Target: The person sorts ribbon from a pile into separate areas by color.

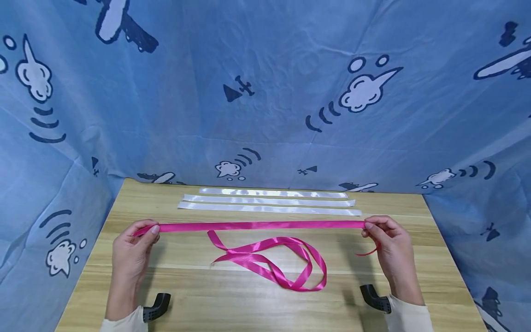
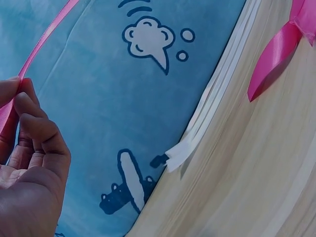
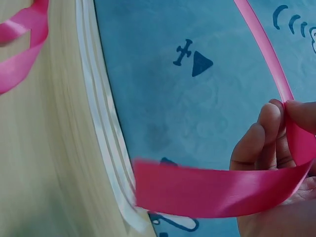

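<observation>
A pink satin ribbon (image 1: 261, 225) stretches taut between both hands above the table. My left hand (image 1: 136, 246) pinches it near one end between thumb and fingers; a short tail shows behind the thumb. At the other side my right hand (image 1: 389, 246) pinches it the same way, and a loose end hangs down past the palm, seen broad in the right wrist view as a pink tail (image 3: 222, 191). Below the taut length, a second pink ribbon (image 1: 286, 282) lies in loose loops on the table, its two ends towards the left.
Several white satin strips, the nearest one (image 1: 269, 209) among them, lie side by side along the back of the wooden table (image 1: 249, 309). A blue patterned cloth (image 1: 269, 115) hangs behind and at both sides. Black angled pieces (image 1: 157, 307) sit at the wrists.
</observation>
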Available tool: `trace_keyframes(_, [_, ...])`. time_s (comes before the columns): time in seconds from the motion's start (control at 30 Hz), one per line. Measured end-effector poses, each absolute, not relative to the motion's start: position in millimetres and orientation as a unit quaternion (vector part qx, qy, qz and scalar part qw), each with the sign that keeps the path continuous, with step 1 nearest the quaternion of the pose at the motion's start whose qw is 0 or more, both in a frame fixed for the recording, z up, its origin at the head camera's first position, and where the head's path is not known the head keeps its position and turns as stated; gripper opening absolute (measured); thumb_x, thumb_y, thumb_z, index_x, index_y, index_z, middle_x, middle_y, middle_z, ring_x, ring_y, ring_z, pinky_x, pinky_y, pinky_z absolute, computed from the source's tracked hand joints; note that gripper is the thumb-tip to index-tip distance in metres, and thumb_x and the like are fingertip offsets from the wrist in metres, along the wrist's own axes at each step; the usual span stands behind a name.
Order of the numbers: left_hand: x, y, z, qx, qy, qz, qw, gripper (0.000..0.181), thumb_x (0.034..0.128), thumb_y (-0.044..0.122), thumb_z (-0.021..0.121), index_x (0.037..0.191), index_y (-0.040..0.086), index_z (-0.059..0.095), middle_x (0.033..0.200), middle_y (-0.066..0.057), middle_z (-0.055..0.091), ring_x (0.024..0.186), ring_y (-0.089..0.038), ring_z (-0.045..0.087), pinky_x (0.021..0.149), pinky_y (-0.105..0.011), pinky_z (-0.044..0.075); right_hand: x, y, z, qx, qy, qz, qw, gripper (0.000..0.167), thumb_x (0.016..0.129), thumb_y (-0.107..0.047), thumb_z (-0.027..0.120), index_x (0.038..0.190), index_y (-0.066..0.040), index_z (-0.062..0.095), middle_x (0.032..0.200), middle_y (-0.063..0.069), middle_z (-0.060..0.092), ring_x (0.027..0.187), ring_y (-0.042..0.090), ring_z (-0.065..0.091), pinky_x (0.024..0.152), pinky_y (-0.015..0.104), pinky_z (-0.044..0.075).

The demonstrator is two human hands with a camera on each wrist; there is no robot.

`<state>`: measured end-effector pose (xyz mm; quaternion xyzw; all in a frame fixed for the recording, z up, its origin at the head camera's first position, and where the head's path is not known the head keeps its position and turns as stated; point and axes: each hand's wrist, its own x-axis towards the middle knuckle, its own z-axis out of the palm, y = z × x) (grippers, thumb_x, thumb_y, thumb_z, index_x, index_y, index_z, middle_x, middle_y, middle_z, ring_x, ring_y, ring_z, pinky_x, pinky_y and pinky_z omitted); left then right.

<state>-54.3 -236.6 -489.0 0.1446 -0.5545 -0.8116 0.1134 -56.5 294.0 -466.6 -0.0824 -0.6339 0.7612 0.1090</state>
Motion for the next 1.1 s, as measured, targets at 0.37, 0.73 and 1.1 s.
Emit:
trace_keyframes(0.37, [-54.1,-249.6,-483.8,0.159,-0.538,-0.815,0.144,0.024,0.0929,-0.019,0.064,0.093,0.001,0.077,0.088,-0.003,0.072,0.069,-0.009,0.067,0.066,-0.017,0.058,-46.7,301.7,-468.6,-0.114,-0.606,0.778,0.121,0.013,0.097,0.011,0.064,0.096,0.003,0.074,0.09,0.004,0.073,0.069,0.013,0.071,0.07,0.021,0.061])
trace_keyframes(0.73, [-50.9,-256.0,-483.2,0.193,-0.547,-0.801,0.147,0.015,0.0927,-0.016,0.066,0.099,-0.006,0.075,0.089,-0.003,0.073,0.07,-0.01,0.067,0.066,-0.018,0.058,-40.9,314.5,-474.9,-0.112,-0.565,0.801,0.162,0.014,0.097,0.017,0.059,0.098,0.011,0.072,0.09,0.009,0.075,0.067,0.016,0.071,0.067,0.022,0.06])
trace_keyframes(1.1, [-49.8,-260.6,-485.6,0.189,-0.539,-0.807,0.147,0.02,0.0925,-0.016,0.066,0.098,-0.001,0.077,0.09,-0.004,0.074,0.069,-0.01,0.068,0.066,-0.018,0.059,-38.3,321.5,-474.9,-0.14,-0.555,0.799,0.184,0.013,0.095,0.018,0.061,0.097,0.011,0.072,0.088,0.009,0.074,0.065,0.016,0.07,0.066,0.023,0.061])
